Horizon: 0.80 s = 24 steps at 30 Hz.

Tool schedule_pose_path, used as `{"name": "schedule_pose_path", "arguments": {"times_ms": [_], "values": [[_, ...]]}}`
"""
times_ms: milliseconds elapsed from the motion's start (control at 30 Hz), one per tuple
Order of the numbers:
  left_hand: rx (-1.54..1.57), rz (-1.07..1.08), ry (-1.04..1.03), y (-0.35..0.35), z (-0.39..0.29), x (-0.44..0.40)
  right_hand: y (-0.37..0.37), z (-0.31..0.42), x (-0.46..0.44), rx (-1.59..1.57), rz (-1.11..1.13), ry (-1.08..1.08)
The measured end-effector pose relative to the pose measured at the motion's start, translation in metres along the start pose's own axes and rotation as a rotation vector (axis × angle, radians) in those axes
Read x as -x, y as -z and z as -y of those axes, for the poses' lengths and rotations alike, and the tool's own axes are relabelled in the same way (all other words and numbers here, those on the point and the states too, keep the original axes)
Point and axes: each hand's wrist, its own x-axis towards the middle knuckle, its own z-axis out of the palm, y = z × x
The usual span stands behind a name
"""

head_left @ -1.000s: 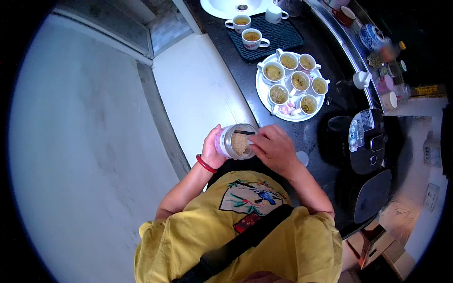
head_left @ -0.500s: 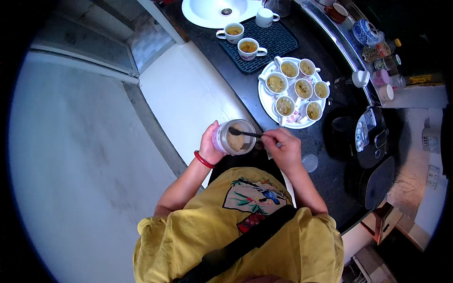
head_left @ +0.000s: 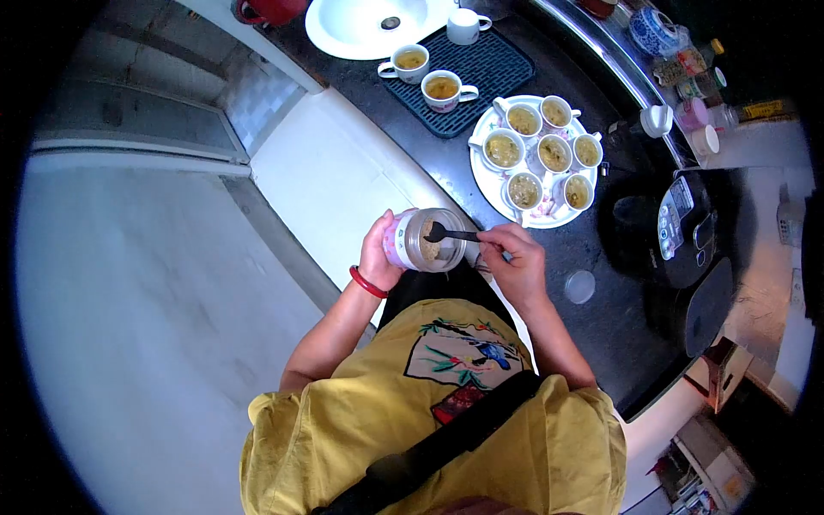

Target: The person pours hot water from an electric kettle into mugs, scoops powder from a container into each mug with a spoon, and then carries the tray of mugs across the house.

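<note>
My left hand (head_left: 379,253) is wrapped round a clear jar (head_left: 402,244) with a pinkish label, tilted so its mouth faces right. Tan granules (head_left: 428,246) lie inside it. Between thumb and fingers, my right hand (head_left: 513,262) pinches the handle of a small black spoon (head_left: 455,233), whose bowl is at the jar's mouth. Beyond my right hand stands a round white tray (head_left: 482,176) bearing several cups, among them a white cup (head_left: 554,154) of yellowish liquid with bits in it. A round clear lid (head_left: 580,287) lies on the dark counter near my right wrist.
On a dark ribbed mat (head_left: 493,69) stand two filled cups, one of them a handled cup (head_left: 442,92), and an upside-down white cup (head_left: 464,27). A white sink (head_left: 343,34) is at the back. A black appliance (head_left: 678,227) sits to the right, below jars along the ledge.
The jar has been tipped further to the right, and the granules now gather toward its left side. The spoon's bowl has shifted slightly right and up. The whole view has turned a little.
</note>
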Motion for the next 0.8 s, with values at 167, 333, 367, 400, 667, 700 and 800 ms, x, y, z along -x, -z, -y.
{"name": "schedule_pose_path", "arguments": {"times_ms": [167,333,367,400,667,700,800], "values": [[-0.123,0.038,-0.090,0.004,0.002,-0.012,-0.013,-0.026,0.001,-0.114,0.020,-0.107],[-0.237,0.010,-0.123,-0.005,0.008,-0.018,-0.011,-0.054,0.010,-0.218,-0.004,-0.269],[-0.242,0.014,-0.115,-0.007,0.011,-0.021,-0.011,-0.062,0.013,-0.355,-0.033,-0.333],[-0.241,0.015,-0.105,-0.008,0.013,-0.025,-0.010,-0.068,0.016,-0.493,-0.061,-0.396],[-0.173,0.035,0.146,-0.034,0.024,-0.057,0.026,-0.076,0.014,-0.649,-0.248,-0.526],[-0.217,-0.020,0.183,-0.034,0.029,-0.063,0.031,-0.075,0.013,-0.657,-0.290,-0.532],[-0.222,-0.031,0.212,-0.035,0.038,-0.080,0.045,-0.085,0.013,-0.639,-0.344,-0.500]]}}
